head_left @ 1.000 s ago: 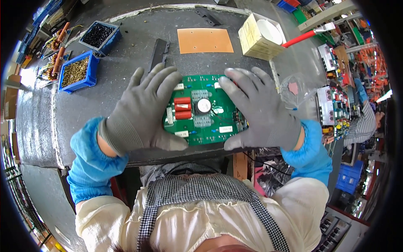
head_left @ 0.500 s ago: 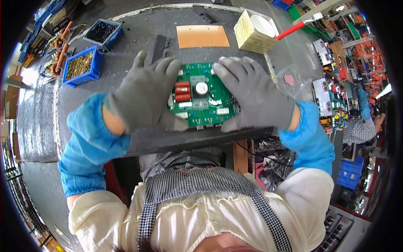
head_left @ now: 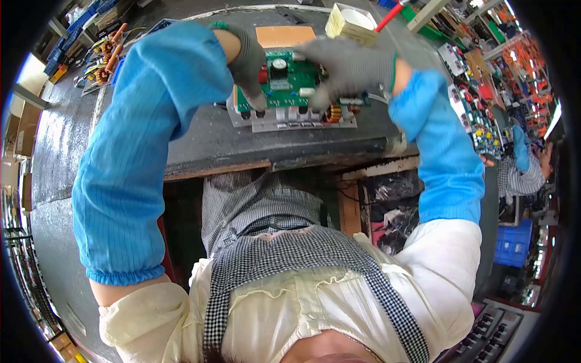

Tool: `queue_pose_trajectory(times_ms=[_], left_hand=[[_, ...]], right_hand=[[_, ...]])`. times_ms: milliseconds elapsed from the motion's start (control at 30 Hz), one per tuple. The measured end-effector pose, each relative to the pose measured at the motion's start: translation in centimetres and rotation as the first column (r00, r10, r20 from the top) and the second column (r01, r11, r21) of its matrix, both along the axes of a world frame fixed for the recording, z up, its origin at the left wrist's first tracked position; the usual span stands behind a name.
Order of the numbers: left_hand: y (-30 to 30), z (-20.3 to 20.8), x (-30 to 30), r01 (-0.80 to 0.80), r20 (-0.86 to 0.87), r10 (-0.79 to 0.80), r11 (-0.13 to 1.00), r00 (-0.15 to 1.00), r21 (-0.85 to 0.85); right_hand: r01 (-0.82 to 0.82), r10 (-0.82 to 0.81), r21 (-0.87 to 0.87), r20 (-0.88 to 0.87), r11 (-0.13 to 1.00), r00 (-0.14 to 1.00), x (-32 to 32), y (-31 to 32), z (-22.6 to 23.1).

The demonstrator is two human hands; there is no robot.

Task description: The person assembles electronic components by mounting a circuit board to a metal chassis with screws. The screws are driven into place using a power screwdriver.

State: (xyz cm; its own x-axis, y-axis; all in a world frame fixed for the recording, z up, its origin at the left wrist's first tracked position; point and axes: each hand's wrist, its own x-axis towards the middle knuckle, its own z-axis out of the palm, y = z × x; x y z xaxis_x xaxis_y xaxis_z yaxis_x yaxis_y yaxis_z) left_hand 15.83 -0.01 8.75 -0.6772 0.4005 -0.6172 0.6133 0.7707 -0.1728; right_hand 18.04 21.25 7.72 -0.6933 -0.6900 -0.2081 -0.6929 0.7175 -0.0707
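A green circuit board (head_left: 293,100) with a round capacitor and several white parts lies between my two grey-gloved hands. Along its near side shows a metal base plate (head_left: 302,126) with a copper-wound coil (head_left: 333,114) at its right end. My left hand (head_left: 248,66) holds the board's left side, thumb at the near left corner; its other fingers are partly hidden. Spanning the right side from far edge to near edge, my right hand (head_left: 348,66) grips the board too, blurred by motion. A red part on the board is mostly covered by my left hand.
Beyond the board lie a copper-coloured sheet (head_left: 284,36) and a pale box (head_left: 351,23) with a red-handled tool by it. Coils (head_left: 109,60) sit at the far left. More boards (head_left: 475,115) stand at the right, near another person's striped sleeve (head_left: 514,175).
Both hands and the circuit board have moved away from me, farther from the table's near edge. The metal base plate and coil at the near side have come into view.
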Motion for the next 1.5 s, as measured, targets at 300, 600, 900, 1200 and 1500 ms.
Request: queue_pose_trajectory(times_ms=[300,600,900,1200,1500], left_hand=[[0.3,-0.2,0.1,-0.003,0.114,-0.004,0.998,0.993,0.059],[1.1,0.0,1.0,-0.021,0.034,0.021,1.0,0.999,0.009],[-0.4,-1.3,0.5,-0.052,-0.007,0.055,0.972,0.998,0.228],[-14.1,-9.2,4.0,-0.085,-0.006,0.577,0.13,0.817,0.988],[-11.2,-16.0,14.9,-0.223,0.295,0.712,-0.195,0.638,0.955]], right_hand=[[0.146,-0.154,-0.083,-0.11,0.986,0.982,2.7,-3.9,3.6],[0.101,-0.094,-0.087,0.073,0.991,0.993,0.8,-6.2,-1.0],[0.099,-0.094,-0.049,0.083,0.994,0.992,1.5,-5.9,-0.1],[0.067,-0.057,0.195,-0.055,0.979,0.997,0.3,-8.9,-0.3],[-0.007,0.011,0.263,-0.012,0.965,1.0,-0.1,-10.6,0.3]])
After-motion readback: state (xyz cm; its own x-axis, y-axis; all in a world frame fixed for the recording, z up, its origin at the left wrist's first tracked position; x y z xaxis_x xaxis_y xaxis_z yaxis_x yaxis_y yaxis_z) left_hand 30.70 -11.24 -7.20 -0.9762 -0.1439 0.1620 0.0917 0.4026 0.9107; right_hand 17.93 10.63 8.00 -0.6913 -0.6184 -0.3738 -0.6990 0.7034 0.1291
